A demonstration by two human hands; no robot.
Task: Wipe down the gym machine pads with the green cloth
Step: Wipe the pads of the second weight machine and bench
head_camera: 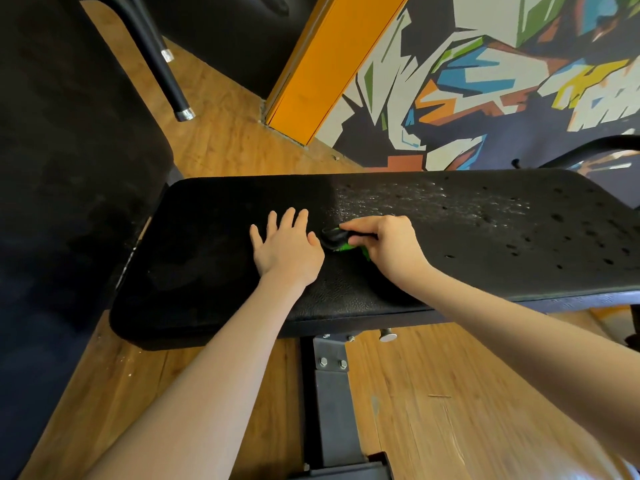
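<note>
Your left hand [287,249] lies flat on the black pad [194,258], palm down. Its fingers are straight and spread apart, and it holds nothing. It just presses on the top of the pad, near the middle.

Your right hand [388,244] is just beside it, to the right. Its fingers are curled, and it grips the green cloth [341,242]. The cloth is bunched up small, so only a bit of bright green peeks out under your fingers (the rest looks dark, and you cannot tell if that part is cloth or something else). The cloth touches the pad, right between your two hands. Your left thumb is very near it.

The pad is long and wide and sits across in front of you. Its left part looks smooth and dull. Its right part has little shiny specks and dark dots on it (they may be wet drops, but it is hard to be sure).

Under the pad is a dark metal post [330,393] with bolts near the top. A round silver knob [388,336] sticks out just under the front edge of the pad.

The floor [450,410] is brown wood. Behind the pad is a wall with a bright painting [485,74] in many colours. An orange post [322,64] stands beside it. A big black pad [69,150] stands at your left.
</note>
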